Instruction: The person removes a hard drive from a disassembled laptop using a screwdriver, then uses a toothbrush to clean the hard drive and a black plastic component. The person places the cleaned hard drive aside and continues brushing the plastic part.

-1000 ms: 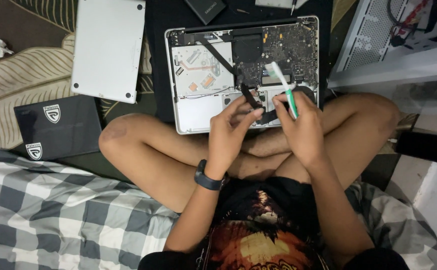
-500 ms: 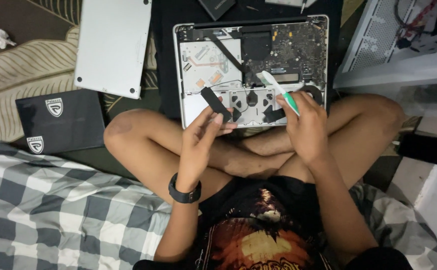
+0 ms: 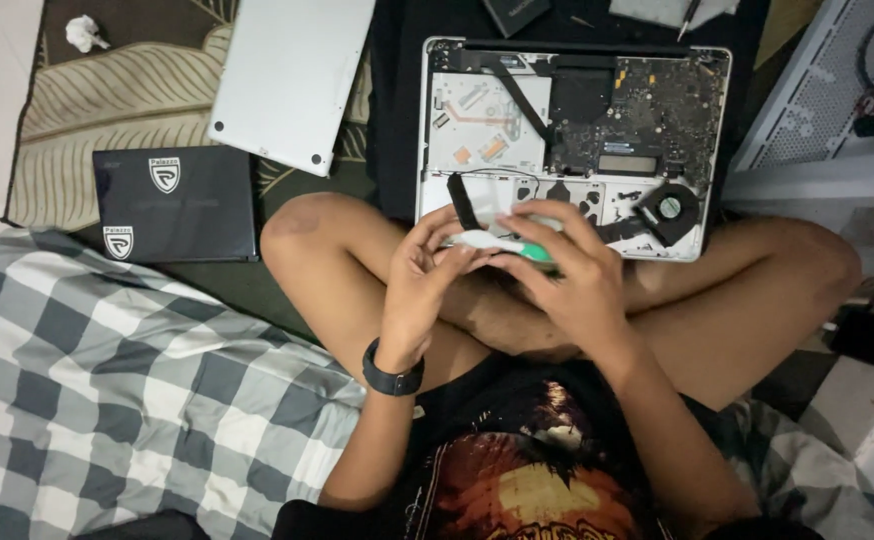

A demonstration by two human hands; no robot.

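Note:
I sit cross-legged with an opened laptop (image 3: 477, 120) in front of my knees, its bottom cover off and its dark circuit board (image 3: 647, 105) and fan (image 3: 669, 208) exposed. A white and green toothbrush (image 3: 502, 243) lies level between my hands, just above the laptop's near edge. My right hand (image 3: 572, 275) grips its green handle end. My left hand (image 3: 422, 280), with a black band on the wrist, pinches the white end with its fingertips.
The laptop's silver bottom cover (image 3: 292, 75) lies at the upper left on a leaf-patterned mat (image 3: 107, 100). A black box (image 3: 177, 200) sits beside it. A checked blanket (image 3: 107, 380) covers the lower left. A white rack (image 3: 827, 120) stands at the right. A crumpled tissue (image 3: 85, 32) lies far left.
My left hand has come back up from my leg and taken the toothbrush's white end. The toothbrush has turned from slanted upright to level. The view has shifted lower on the laptop.

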